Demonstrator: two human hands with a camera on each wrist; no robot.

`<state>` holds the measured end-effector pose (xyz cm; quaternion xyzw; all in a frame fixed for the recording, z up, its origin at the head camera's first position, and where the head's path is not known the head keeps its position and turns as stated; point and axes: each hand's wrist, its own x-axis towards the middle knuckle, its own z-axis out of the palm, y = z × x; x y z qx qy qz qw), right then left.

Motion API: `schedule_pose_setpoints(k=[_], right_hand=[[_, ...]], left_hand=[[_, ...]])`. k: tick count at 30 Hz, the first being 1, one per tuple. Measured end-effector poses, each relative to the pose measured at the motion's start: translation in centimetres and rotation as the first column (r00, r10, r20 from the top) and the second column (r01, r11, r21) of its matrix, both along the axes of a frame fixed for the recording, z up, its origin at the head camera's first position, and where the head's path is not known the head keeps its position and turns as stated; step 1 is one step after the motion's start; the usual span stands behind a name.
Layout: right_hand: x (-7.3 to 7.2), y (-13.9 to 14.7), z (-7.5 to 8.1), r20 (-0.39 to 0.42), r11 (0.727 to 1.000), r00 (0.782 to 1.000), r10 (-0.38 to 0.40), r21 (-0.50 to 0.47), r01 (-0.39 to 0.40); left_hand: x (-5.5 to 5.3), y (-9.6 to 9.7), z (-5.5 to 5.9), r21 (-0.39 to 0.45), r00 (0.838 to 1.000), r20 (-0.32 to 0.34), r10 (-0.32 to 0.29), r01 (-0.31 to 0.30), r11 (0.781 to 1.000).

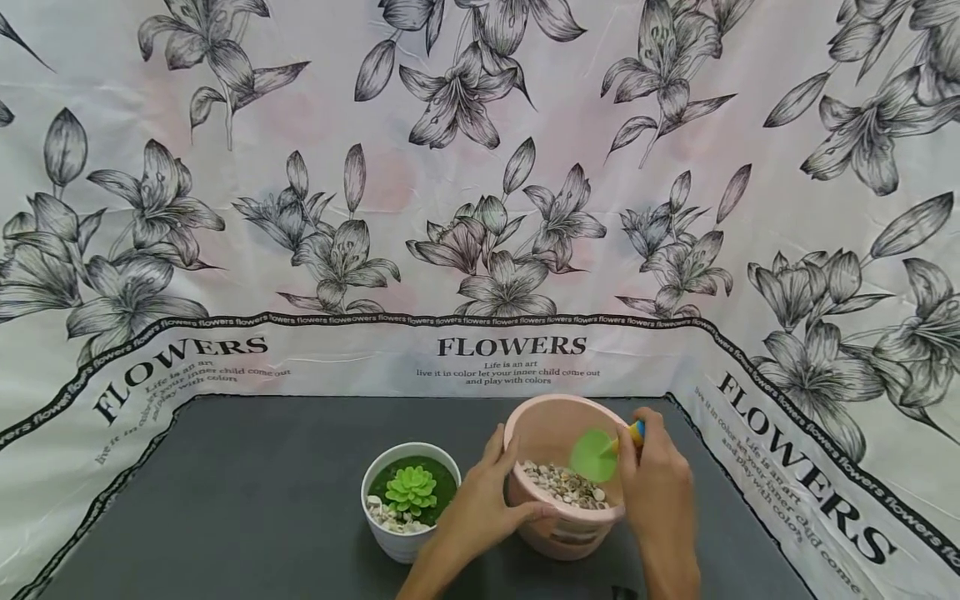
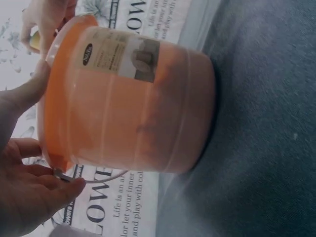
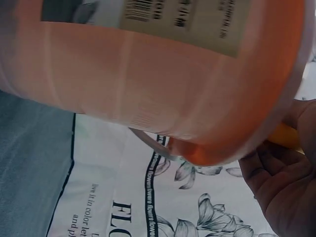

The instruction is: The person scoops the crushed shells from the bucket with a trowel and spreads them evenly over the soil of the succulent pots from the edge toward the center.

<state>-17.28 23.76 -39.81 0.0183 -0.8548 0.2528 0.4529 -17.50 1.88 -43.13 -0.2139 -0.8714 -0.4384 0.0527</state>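
A pink plastic bucket (image 1: 567,533) stands tilted toward me, with small pebbles (image 1: 566,485) inside. My left hand (image 1: 483,508) grips its rim from the left, thumb at the front and fingers round the far side. In the left wrist view the fingers (image 2: 44,190) lie by the bucket's thin handle (image 2: 106,178). My right hand (image 1: 658,479) holds a toy shovel by its yellow and blue handle (image 1: 636,433). The shovel's green blade (image 1: 594,456) is inside the bucket, just above the pebbles. A paper label (image 2: 118,54) is stuck on the bucket's side.
Left of the bucket stands a white pot (image 1: 401,546) with a green succulent (image 1: 411,490) and white stones. Both stand on a dark grey tabletop (image 1: 247,492). A flower-printed cloth (image 1: 510,358) rises behind and along both sides.
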Motion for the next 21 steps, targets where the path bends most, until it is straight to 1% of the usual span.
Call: schedule_pose_setpoints(k=[4, 8, 10, 12, 14, 16, 19, 21], right_hand=[[-0.5, -0.2, -0.7, 0.065, 0.999, 0.998, 0.003, 0.049, -0.006], [-0.6, -0.4, -1.0, 0.174, 0.998, 0.984, -0.029, 0.062, 0.019], [-0.6, -0.4, -1.0, 0.245, 0.998, 0.969, -0.038, 0.055, 0.026], [-0.7, -0.5, -0.8, 0.318, 0.999, 0.947, -0.039, 0.039, 0.028], [-0.8, -0.6, -0.5, 0.368, 0.999, 0.929, -0.034, 0.020, 0.029], [-0.9, -0.8, -0.4, 0.393, 1.000, 0.919, -0.028, 0.002, 0.029], [-1.0, -1.0, -0.2, 0.394, 0.999, 0.919, -0.013, -0.030, 0.027], [-1.1, -1.0, -0.1, 0.428, 0.996, 0.903, 0.030, -0.085, 0.008]], left_hand=[[0.0, -0.3, -0.2, 0.017, 1.000, -0.003, 0.011, -0.011, 1.000], [-0.2, -0.3, -0.5, 0.016, 1.000, -0.009, 0.005, -0.005, 1.000], [-0.3, -0.1, -0.7, 0.017, 1.000, -0.011, 0.003, -0.002, 1.000], [-0.3, 0.0, -0.8, 0.025, 1.000, -0.010, -0.003, 0.003, 1.000], [-0.3, -0.1, -0.9, 0.033, 1.000, -0.007, -0.008, 0.008, 0.999], [-0.3, -0.2, -1.0, 0.039, 1.000, 0.001, -0.013, 0.013, 0.999], [-0.4, -0.3, -1.1, 0.045, 1.000, 0.010, -0.021, 0.020, 0.999], [-0.4, -0.4, -1.1, 0.047, 0.999, 0.018, -0.028, 0.028, 0.998]])
